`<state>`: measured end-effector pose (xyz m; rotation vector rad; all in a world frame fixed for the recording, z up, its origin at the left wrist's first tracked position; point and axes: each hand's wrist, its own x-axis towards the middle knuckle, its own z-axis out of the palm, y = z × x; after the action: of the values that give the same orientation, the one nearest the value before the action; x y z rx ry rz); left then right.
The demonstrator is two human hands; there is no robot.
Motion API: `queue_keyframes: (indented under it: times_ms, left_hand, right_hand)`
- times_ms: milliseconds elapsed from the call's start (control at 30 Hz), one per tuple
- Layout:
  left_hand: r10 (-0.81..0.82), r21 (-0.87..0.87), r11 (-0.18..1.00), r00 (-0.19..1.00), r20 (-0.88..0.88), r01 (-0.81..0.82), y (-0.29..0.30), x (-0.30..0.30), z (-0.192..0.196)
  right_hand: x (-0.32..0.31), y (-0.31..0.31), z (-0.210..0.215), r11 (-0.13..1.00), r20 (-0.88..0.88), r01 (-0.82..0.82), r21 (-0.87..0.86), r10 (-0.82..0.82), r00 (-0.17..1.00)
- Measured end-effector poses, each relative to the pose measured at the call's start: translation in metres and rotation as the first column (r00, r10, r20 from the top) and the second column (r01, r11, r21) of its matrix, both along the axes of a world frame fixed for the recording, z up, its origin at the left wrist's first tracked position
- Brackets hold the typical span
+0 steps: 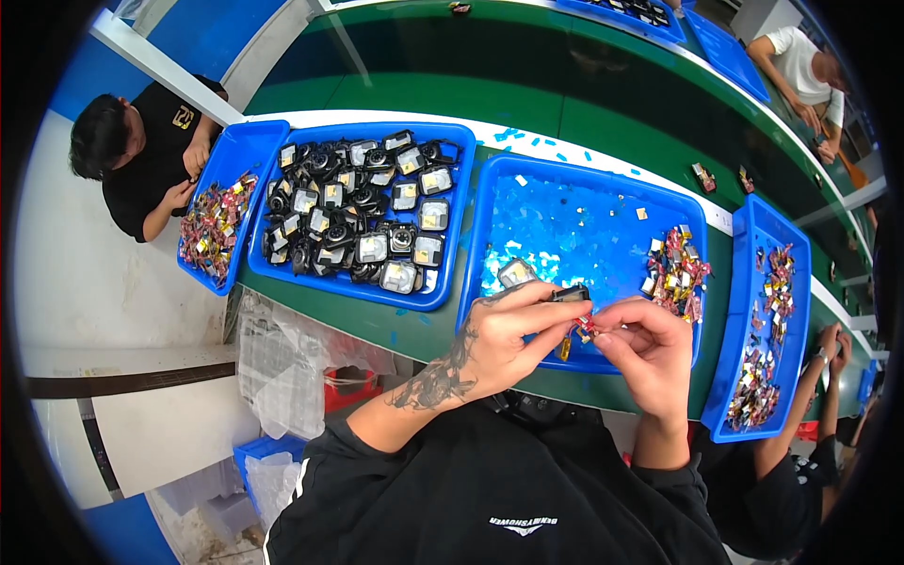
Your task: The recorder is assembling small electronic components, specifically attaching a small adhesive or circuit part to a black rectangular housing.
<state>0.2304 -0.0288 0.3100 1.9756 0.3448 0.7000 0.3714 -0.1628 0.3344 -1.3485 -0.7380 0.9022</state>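
Over the near edge of a blue tray (702,250), my left hand (499,344) is closed around a black watch-like casing (571,294). A second casing with a clear, pale back (516,273) shows just beyond its knuckles; whether the hand holds that too, I cannot tell. Thumb and forefinger of my right hand (652,350) pinch a small part with red wires (586,328) against the casing's near side. A yellowish piece (565,348) hangs below it. In the tray lie blue film pieces (537,221) and a heap of small wired parts (676,273).
Left of me a blue tray (450,278) holds many black casings (330,207); beyond it another tray (226,151) holds wired parts. A further tray of such parts (739,282) stands right. Co-workers (141,160) sit around the green table (414,75).
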Motion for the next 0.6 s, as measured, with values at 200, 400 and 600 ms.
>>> queue_keyframes:
  times_ms: [200,400,600]
  left_hand:
    - [-0.002,-0.108,0.994,0.998,-0.064,-0.005,0.0,-0.003,0.003]
    - [-0.1,-0.399,0.916,0.983,-0.152,0.032,-0.001,0.001,-0.001]
    - [-0.092,-0.566,0.824,0.992,-0.09,0.025,-0.002,-0.001,-0.012]
  right_hand:
    - [0.005,0.004,0.002,0.998,0.651,-0.017,-0.055,0.049,0.758]
    - [-0.016,0.011,-0.004,0.988,0.246,0.153,0.013,-0.152,0.957]
    - [-0.005,0.012,0.002,0.997,0.637,-0.049,0.058,0.001,0.771]
